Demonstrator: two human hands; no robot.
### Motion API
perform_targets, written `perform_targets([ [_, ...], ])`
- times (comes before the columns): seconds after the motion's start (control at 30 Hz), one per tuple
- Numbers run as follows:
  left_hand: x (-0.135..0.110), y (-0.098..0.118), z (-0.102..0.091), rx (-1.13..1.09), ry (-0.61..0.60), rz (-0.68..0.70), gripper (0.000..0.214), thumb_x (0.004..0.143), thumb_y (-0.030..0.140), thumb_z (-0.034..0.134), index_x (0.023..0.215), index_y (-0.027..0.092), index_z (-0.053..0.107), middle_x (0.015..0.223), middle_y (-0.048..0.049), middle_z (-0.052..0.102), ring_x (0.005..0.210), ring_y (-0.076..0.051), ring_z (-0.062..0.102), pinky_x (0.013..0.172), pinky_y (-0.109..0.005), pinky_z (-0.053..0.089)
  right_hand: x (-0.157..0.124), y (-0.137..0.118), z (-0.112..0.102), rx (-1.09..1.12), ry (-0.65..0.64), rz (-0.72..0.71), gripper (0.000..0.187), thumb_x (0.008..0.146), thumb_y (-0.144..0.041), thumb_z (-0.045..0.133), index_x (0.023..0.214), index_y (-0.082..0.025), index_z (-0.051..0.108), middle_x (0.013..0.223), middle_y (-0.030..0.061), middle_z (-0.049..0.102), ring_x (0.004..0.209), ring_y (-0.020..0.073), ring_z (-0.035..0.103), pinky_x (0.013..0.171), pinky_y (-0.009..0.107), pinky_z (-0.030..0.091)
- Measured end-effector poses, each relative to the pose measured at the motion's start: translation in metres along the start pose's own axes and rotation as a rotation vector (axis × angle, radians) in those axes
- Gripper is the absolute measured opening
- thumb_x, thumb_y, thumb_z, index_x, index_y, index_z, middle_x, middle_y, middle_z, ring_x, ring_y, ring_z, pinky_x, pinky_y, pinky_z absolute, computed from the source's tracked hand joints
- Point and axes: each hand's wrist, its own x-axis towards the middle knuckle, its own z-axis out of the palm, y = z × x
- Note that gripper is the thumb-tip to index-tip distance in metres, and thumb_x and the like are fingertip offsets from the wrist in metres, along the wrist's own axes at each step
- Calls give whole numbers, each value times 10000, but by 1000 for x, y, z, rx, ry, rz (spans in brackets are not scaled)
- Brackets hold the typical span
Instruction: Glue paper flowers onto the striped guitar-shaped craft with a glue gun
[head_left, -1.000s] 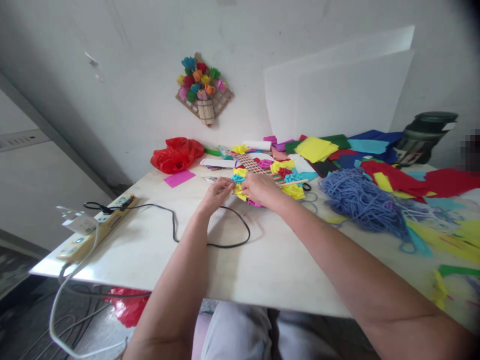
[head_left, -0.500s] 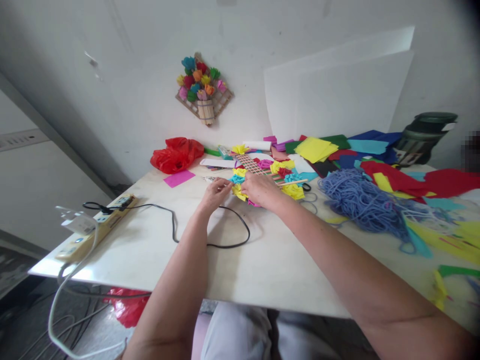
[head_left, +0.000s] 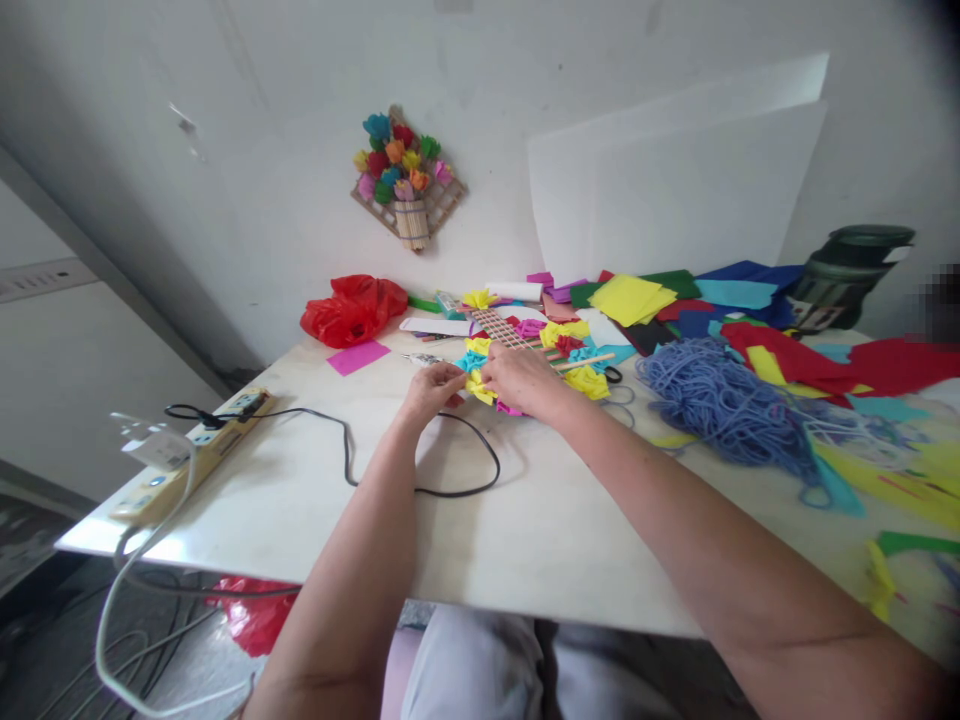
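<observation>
Left hand (head_left: 436,391), right hand (head_left: 519,379) touching yellow flower (head_left: 478,387); blue flower (head_left: 471,361) beside.

A power strip (head_left: 215,444) lies left, a dark green container (head_left: 851,275) right.

Yellow, turquoise, pink and red are shown by the paper flowers (head_left: 586,382), while a pale grid pattern is formed by the lattice (head_left: 496,325). The yarn (head_left: 701,400) is coloured slate blue, the tabletop (head_left: 570,540) off-white, the plastic bag (head_left: 352,310) bright red.
</observation>
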Motion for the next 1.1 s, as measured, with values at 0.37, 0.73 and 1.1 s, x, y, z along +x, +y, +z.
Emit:
perform_targets([
  [0.37,1,-1,0,-65,-61,-45,343,597,412,719,760,160,554,603,30,600,455,-123,593,433,-227,485,0,-1,0,12,20,-4,247,847,-263,443,889,-205,679,1019,94,585,819,219,608,666,299,423],
  [0.73,1,0,0,-119,-105,-62,297,643,365,704,737,146,527,610,4,626,508,-136,624,478,-227,496,1,-2,4,-4,4,-8,263,854,-272,435,993,-153,623,1063,120,546,851,233,604,681,310,450],
  [1.1,2,-2,-3,-171,-188,-19,327,650,395,701,741,145,511,621,8,615,579,-140,637,590,-273,527,-1,-11,1,-13,-6,61,300,803,-137,401,1048,-134,575,1087,155,527,832,231,624,668,311,475],
])
